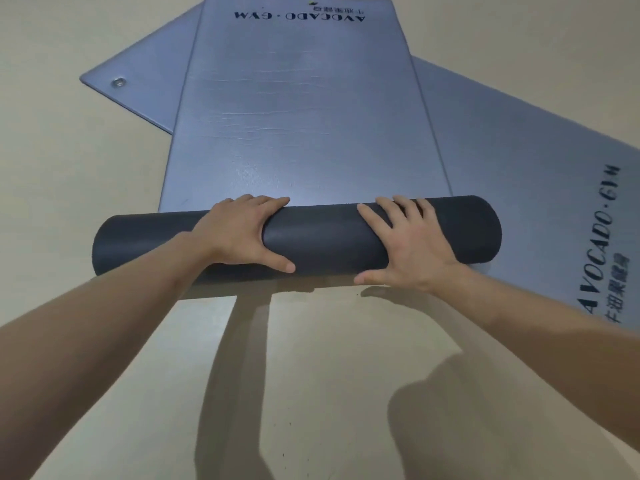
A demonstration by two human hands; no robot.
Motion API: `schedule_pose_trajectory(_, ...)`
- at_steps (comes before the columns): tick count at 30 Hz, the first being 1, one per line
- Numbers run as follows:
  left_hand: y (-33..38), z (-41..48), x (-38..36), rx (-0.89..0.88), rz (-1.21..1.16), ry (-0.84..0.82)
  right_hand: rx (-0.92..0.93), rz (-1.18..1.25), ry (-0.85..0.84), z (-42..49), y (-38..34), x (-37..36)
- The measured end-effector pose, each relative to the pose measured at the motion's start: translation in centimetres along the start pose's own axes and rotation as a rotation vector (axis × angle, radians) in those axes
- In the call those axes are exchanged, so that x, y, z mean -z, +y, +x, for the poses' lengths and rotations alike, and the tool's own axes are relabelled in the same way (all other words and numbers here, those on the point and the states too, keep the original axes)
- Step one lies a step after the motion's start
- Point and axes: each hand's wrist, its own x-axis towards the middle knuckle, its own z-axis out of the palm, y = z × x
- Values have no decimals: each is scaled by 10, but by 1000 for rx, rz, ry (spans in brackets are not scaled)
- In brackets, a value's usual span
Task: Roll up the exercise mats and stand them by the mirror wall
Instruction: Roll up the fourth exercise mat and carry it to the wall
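Beige floor [104, 410] nearest the camera, with arm shadows across it. Both bare forearms reach forward and down.

Left hand [239, 233] and right hand [405, 244] lie palm-down on the roll [322, 237], left of centre and right of centre, well apart. Fingers [263, 202] of the left are spread and draped over the far side of the roll, thumb splayed on the near side. Right hand is the same: fingers spread over the top, thumb low toward the floor. They press rather than pinch.

The roll is dark grey, the mat's underside facing out. It lies crosswise on the floor at the near end of the top mat [294, 116] and looks fairly even, with both ends roughly square.

The flat remainder of the top mat is blue-grey and runs away from the camera, most of its length not yet rolled. Logo [299, 16] sits at the far end, upside down from here.

Second mat [519, 161] lies flat beneath it at an angle, sticking out on both sides, with an eyelet [118, 82] at its far-left corner. It is untouched.

Step in hand: rolling the first mat, early on. Next move, as judged: push both palms forward evenly so the roll stays tight and doesn't cone. It will ride over the overlap with the second mat, so it could drag or skew there. The mirror wall is not in view.
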Motion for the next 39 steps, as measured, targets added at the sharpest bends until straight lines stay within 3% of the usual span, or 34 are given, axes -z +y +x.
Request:
schedule_pose_trajectory(3, 0, -9, -6, -137, 148, 277, 11, 21, -27, 13, 6, 1)
schedule_pose_trajectory(5, 5, -22, -19, -128, 173, 397, 15, 43, -62, 22, 12, 2)
schedule_pose_trajectory(12, 4, -2, -14, 120, 175, 190, 42, 186, -217, 57, 29, 24)
schedule_pose_trajectory(20, 2, 2, 9, 123, 220, 120, 64, 210, -169, 64, 23, 57)
schedule_pose_trajectory(25, 14, -41, 8, 92, 189, 17, 60, 314, -249, 18, -2, 64)
schedule_pose_trajectory(32, 51, -120, -20, 18, 90, -162, 64, 455, -474, -70, -31, 58)
schedule_pose_trajectory(39, 73, -149, -51, 14, -228, -543, 67, 765, -830, -120, -48, 25)
